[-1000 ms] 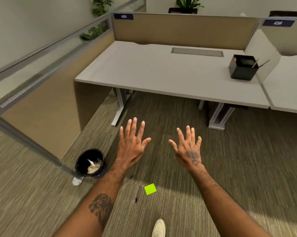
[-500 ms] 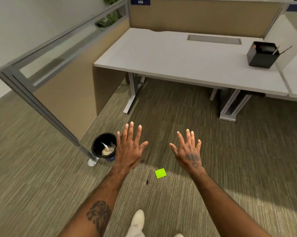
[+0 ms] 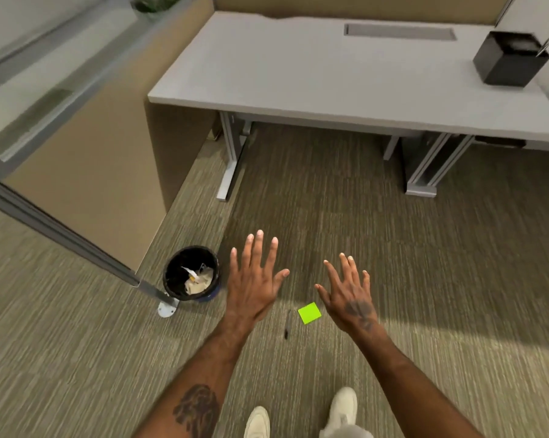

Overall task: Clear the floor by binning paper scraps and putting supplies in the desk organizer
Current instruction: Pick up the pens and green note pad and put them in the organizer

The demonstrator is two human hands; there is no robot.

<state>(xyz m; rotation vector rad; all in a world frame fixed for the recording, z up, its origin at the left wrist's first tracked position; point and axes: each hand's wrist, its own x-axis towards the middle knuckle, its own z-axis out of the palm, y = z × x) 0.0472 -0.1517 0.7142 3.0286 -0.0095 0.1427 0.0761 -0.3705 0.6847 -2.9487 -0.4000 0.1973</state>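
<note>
Just right of the bin (image 3: 191,273), your left hand (image 3: 254,286) hovers over the carpet (image 3: 77,358), grip spread wide and empty. Your right hand (image 3: 350,297) is further right of the bin, grip equally splayed. Between them lie a green note (image 3: 309,312) and a dark pen (image 3: 287,324). Well beyond the bin, the organizer (image 3: 510,60) sits on the worktop (image 3: 330,74).

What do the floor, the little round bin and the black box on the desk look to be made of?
The floor looks like low-pile carpet: a matte weave with fine streaks. The round bin seems to be black plastic or metal, maybe with a dark liner; blur leaves that open. The black box, likely the organizer, has flat matte faces and crisp edges, which suggests plastic or a leather-like covering.
</note>
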